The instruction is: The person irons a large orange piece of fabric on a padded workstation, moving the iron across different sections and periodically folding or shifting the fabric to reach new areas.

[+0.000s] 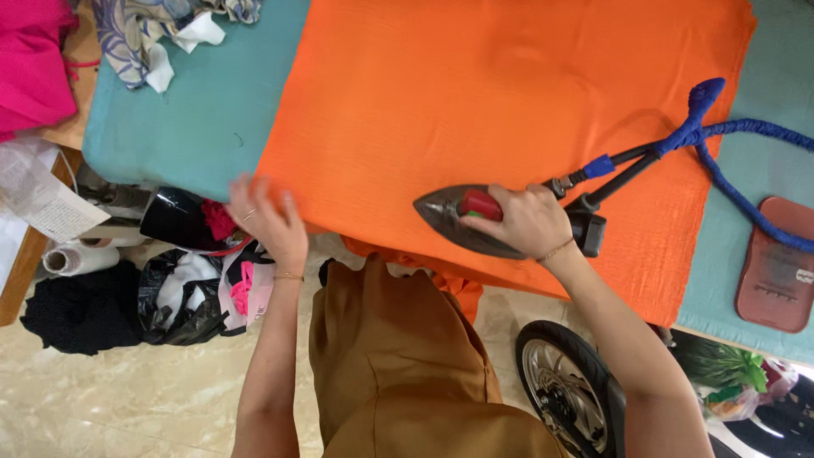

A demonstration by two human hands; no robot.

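Note:
A large orange cloth (500, 93) is spread over a teal ironing table (203, 119). My right hand (526, 222) grips the handle of a dark steam iron (449, 216) with a red button, which rests on the cloth near its front edge and points left. A blue-wrapped hose (729, 144) runs from the iron's back to the right. My left hand (267, 222) presses flat on the cloth's front left corner, fingers spread. Part of the orange cloth hangs over the table's front edge above my brown garment.
A reddish-brown iron rest pad (776, 276) lies at the right on the table. Patterned fabric scraps (157, 34) and a pink cloth (34, 59) sit at the back left. Bags and dark clothes (170, 288) lie on the floor at left. A wheel (564, 390) stands under the table.

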